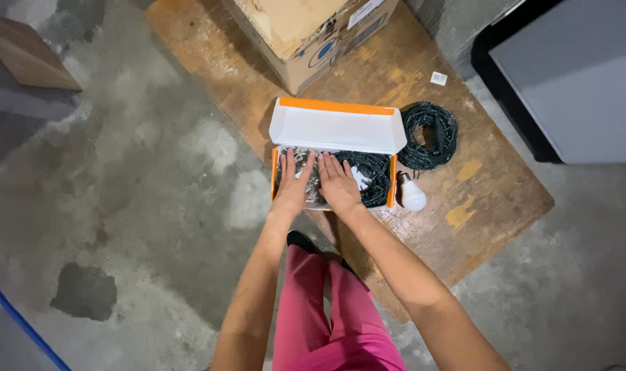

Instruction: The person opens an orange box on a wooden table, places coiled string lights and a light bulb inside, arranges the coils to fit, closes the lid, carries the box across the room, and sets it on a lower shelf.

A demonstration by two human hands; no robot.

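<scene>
Left hand [293, 184] and right hand [338, 183] flat, side by side, pressing dark coiled wire [372, 175] inside open orange-white box [333, 127] on wooden board [464, 199]; white bulb [412, 194] just beside box, second wire coil [430, 135] near.

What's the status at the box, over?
Both hands flat, left hand and right hand pressing dark cable coil into orange box. Second coil and bulb outside.

Matt card is seen in the box [333, 127], worn rough wood in the board [464, 178], smooth frosted glass or plastic in the bulb [413, 196].
</scene>
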